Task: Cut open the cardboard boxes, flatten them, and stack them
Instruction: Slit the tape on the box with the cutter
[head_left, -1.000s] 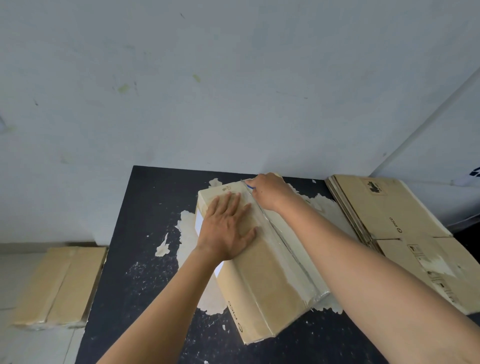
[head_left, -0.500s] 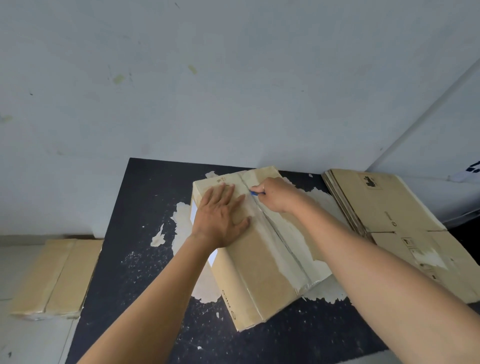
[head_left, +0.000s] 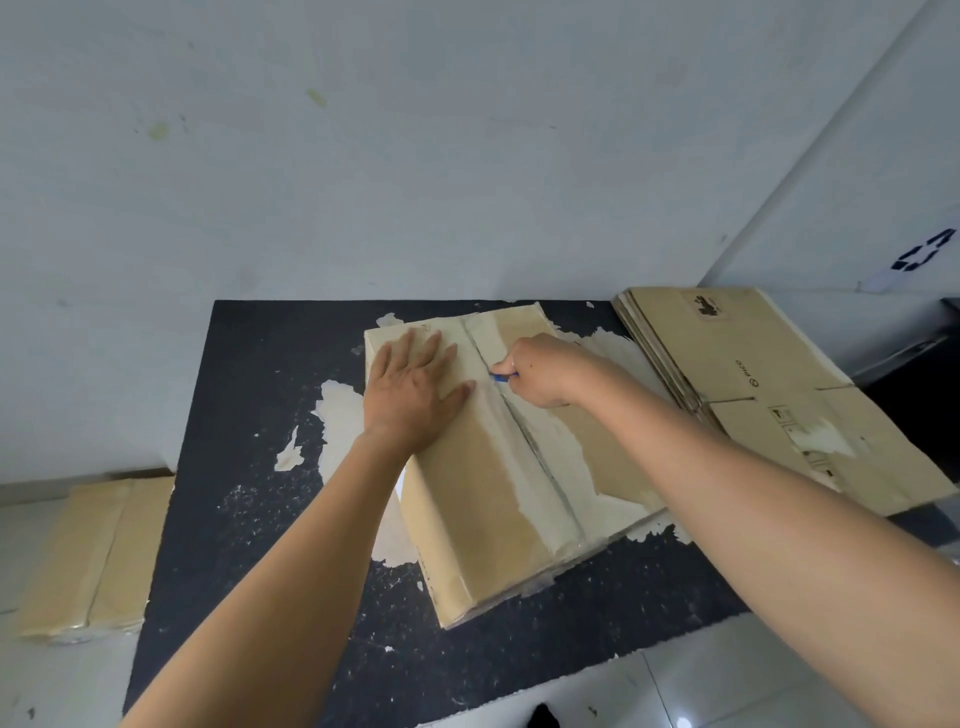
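A closed brown cardboard box (head_left: 483, 483) lies on the dark table (head_left: 249, 519), its taped centre seam running from far to near. My left hand (head_left: 410, 387) lies flat on the box top, left of the seam, fingers spread. My right hand (head_left: 543, 369) grips a small blue cutter (head_left: 503, 378) whose tip sits on the seam, roughly a third of the way down from the far end. A stack of flattened boxes (head_left: 769, 384) lies at the right of the table.
Another closed cardboard box (head_left: 98, 556) sits on the pale floor to the left of the table. A white wall stands right behind the table. The table's dark surface is peeled in pale patches around the box.
My right hand has drawn the blue cutter along the tape seam from the box's far end toward me. My left hand stays flat on the box top.
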